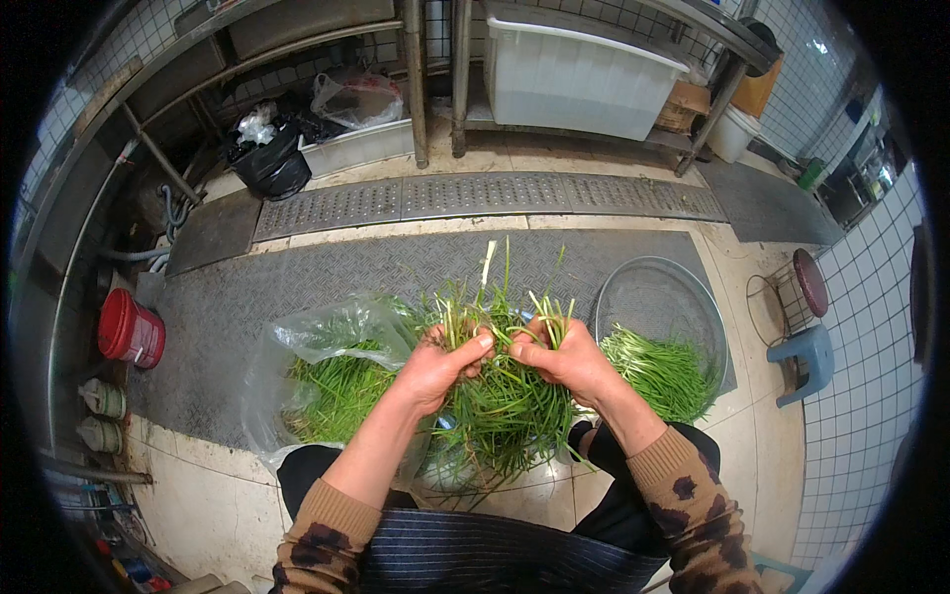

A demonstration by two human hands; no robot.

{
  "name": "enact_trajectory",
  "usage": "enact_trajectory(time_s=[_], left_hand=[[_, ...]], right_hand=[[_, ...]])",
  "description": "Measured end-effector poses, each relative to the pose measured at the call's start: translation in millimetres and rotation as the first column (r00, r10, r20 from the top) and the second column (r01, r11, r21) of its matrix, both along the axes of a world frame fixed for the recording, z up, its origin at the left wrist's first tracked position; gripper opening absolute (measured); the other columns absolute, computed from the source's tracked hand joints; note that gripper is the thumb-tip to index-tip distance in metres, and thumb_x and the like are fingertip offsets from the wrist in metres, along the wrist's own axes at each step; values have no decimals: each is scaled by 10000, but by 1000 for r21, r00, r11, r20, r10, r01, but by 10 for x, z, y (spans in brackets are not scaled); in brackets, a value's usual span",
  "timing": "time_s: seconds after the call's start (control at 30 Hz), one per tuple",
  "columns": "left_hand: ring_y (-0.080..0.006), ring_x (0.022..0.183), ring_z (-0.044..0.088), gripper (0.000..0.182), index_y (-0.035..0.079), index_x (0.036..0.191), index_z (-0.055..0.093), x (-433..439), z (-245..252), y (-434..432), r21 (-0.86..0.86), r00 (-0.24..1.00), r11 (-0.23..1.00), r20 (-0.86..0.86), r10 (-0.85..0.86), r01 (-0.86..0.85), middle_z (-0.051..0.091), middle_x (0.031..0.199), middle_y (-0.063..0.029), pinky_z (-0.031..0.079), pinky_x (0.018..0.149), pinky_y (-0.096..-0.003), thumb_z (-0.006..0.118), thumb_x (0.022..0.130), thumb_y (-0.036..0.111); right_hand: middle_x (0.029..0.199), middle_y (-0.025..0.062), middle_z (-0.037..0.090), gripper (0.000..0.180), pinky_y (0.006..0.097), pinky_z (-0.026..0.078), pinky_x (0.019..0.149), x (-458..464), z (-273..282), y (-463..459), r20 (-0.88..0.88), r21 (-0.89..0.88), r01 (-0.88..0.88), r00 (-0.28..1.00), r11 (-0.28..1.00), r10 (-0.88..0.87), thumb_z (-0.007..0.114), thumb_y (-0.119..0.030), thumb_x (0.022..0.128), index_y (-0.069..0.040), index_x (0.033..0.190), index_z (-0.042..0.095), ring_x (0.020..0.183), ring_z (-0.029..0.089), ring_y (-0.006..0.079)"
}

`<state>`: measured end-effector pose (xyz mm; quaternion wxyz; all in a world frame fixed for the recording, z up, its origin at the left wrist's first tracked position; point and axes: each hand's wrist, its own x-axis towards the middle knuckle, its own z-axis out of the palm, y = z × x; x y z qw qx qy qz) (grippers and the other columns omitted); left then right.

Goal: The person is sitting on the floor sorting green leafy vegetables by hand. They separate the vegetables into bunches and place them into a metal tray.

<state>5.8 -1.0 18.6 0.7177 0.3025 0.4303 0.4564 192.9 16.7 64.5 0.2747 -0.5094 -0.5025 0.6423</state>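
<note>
My right hand [568, 360] grips a small bunch of garlic chives [551, 308], pale cut ends pointing away from me. Close beside it, my left hand [438, 367] pinches more chive stems, some of them brownish and stringy, between thumb and fingers. Beneath both hands lies a loose heap of green chives [508, 416]; what supports it is mostly hidden. To the left, a clear plastic bag [260, 386] gapes around more chives [341, 405]. A round metal mesh sieve [646, 286] on the right holds chives [664, 375] laid with white ends together.
Dark textured matting [215, 334] covers the floor ahead, with a perforated metal drain cover [482, 194] beyond. A red bucket [133, 330] stands left; a blue plastic stool [805, 364] stands right. Under steel tables sit a white tub [579, 82] and a black-bagged bin [274, 167].
</note>
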Motion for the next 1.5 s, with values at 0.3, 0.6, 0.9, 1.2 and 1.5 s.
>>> enact_trajectory(time_s=[0.3,0.6,0.9,1.2,1.5], left_hand=[[-97,604,510,135,63,864,573,25,24,-2,-44,996,996,39,79,-77,582,739,-31,405,521,-233,659,841,165],[-110,701,545,162,74,952,528,28,-53,-4,28,990,994,96,103,-106,581,807,-35,431,569,-244,642,855,134],[-91,698,543,138,76,969,566,55,-94,-18,139,981,978,139,135,-154,590,792,-3,419,580,-235,634,866,137],[-104,682,523,168,96,954,525,13,-119,3,179,992,978,89,95,-109,555,779,-1,418,580,-257,651,851,139],[-56,576,463,109,102,878,566,-57,-201,115,45,936,936,-42,350,-348,553,701,22,376,513,-210,656,828,136]], right_hand=[[760,-1,591,177,224,441,610,-31,-186,-60,53,311,-85,996,947,72,688,-109,779,-5,875,582,680,519,56],[672,-21,539,164,218,387,505,-12,-142,-40,22,174,-50,999,984,47,676,-149,808,-28,841,570,580,476,49],[589,-65,439,119,194,235,396,0,-128,-27,-279,-117,-46,960,992,12,626,-138,845,-43,825,557,454,338,17],[600,-55,458,102,186,223,389,46,-22,4,-300,-136,-5,953,991,-36,604,-118,852,-24,842,564,445,329,14],[680,-9,527,113,178,226,381,99,38,23,-363,-151,-10,930,988,-46,600,-115,845,-9,846,561,441,323,6]])
